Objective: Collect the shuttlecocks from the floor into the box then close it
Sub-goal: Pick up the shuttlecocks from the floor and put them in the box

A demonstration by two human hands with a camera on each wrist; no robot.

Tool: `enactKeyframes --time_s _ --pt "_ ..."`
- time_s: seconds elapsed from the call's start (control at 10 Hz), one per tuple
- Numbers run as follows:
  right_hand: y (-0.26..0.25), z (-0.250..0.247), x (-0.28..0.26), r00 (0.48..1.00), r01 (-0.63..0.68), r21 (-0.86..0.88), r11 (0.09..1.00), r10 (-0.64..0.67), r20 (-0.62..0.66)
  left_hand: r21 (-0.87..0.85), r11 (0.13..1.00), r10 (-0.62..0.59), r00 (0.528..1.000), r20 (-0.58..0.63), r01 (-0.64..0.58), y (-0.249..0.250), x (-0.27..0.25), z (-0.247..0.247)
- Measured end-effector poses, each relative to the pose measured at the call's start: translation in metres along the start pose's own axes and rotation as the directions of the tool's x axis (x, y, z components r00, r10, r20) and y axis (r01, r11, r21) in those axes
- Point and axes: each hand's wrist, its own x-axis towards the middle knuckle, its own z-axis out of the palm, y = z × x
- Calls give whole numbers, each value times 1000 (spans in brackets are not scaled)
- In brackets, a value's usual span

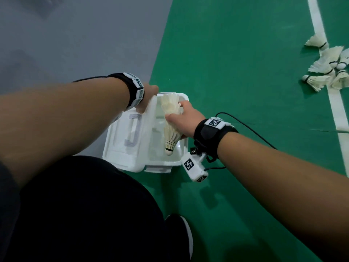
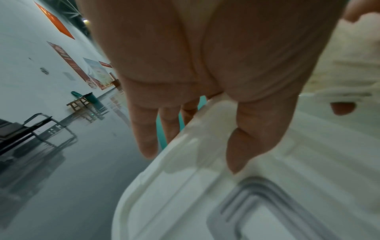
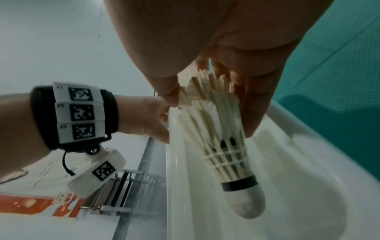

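A white plastic box [image 1: 164, 163] lies open on the green floor. My left hand [image 1: 149, 96] grips the far edge of its lid [image 1: 122, 148] and holds it tilted up at the box's left side. The left wrist view shows the thumb over the lid [image 2: 205, 203] edge, the fingers of that hand [image 2: 191, 142] behind it. My right hand [image 1: 175, 114] pinches the feathers of a white shuttlecock [image 1: 171, 137] over the box, cork down. The right wrist view shows this hand [image 3: 209, 113], the shuttlecock [image 3: 230, 162] and the box wall [image 3: 298, 162]. Several more shuttlecocks [image 1: 324, 67] lie piled at the far right.
My knee in black trousers [image 1: 85, 205] and a black shoe [image 1: 181, 235] are just in front of the box. A white court line [image 1: 336, 104] runs past the pile. Grey floor [image 1: 75, 44] lies to the left, with chairs [image 2: 24, 128] and a bench [image 2: 79, 102] by the wall.
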Motion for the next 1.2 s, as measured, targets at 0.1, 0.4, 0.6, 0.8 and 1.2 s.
enactKeyframes --time_s 0.1,0.4,0.6,0.8,1.2 --pt "-1 22 12 1000 -15 -93 996 16 4 -41 999 2 1000 -16 -2 -9 -3 7" --pt "15 36 28 964 -161 -106 981 179 196 -77 997 19 996 -84 -25 -18 1 17" --pt "11 22 19 974 -192 197 961 163 154 -145 988 40 991 -129 -58 -9 7 -1" --pt "10 9 7 982 -67 236 969 23 185 -292 954 8 980 -198 -67 -1 0 -31" --pt "-15 -62 16 957 219 297 929 -146 -251 -654 715 -297 738 -606 -250 -5 -61 -156"
